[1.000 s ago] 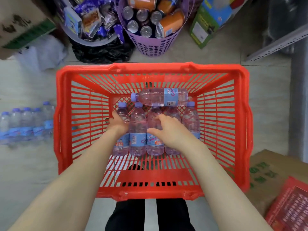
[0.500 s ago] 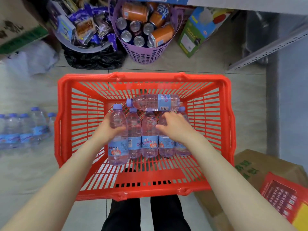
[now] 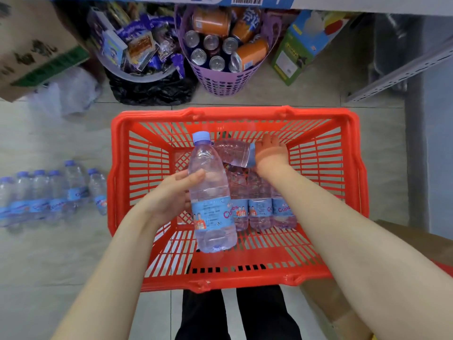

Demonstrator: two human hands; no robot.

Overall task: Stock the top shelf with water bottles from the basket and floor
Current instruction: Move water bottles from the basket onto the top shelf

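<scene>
**A bottle in each hand over the red basket**

The water bottle [image 3: 212,200] is clear plastic with a pale purple cap and a blue label with red lettering; it is held nearly upright above the red basket [image 3: 235,114], cap pointing away from the person; the left hand [image 3: 171,197] grips it from the left side, thumb across its front; the right hand [image 3: 272,153] reaches deeper, wrist bent, and grips the label end of a second bottle [image 3: 232,153] lying crosswise; below that, a row of bottles [image 3: 259,209] lies side by side on the basket's bottom; a cluster of bottles [image 3: 49,192] sits on the floor to the left; a purple basket [image 3: 220,87] beyond holds drink cans [image 3: 210,42].
</scene>
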